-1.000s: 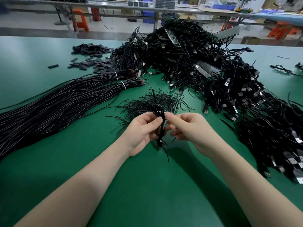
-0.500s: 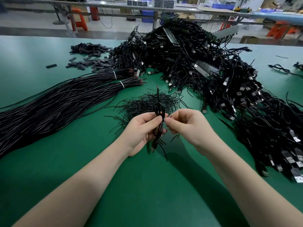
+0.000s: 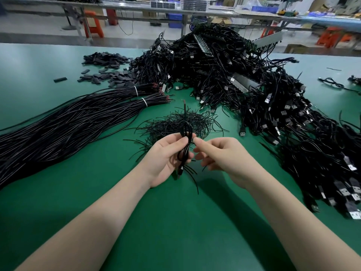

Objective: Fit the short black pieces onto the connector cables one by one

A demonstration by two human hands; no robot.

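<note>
Head view looked down on a green desk (image 3: 58, 212). At centre frame the left hand (image 3: 168, 157) gripped a looped thin black connector cable (image 3: 186, 141), thumb and fingers (image 3: 181, 142) pinching it just below the loop, its plug end hanging under the palm. The right hand (image 3: 222, 155) sat just beside it, forefinger and thumb pressed together at the cable; whether they held anything could not be told. Behind the hands lay a loose nest of short black wire pieces (image 3: 181, 122). A tied bundle of long black cables (image 3: 68, 126) crossed the left side, flat black sleeve pieces (image 3: 109, 75) lay upper left, and a heap of black USB cables (image 3: 263, 106) filled the right.
</note>
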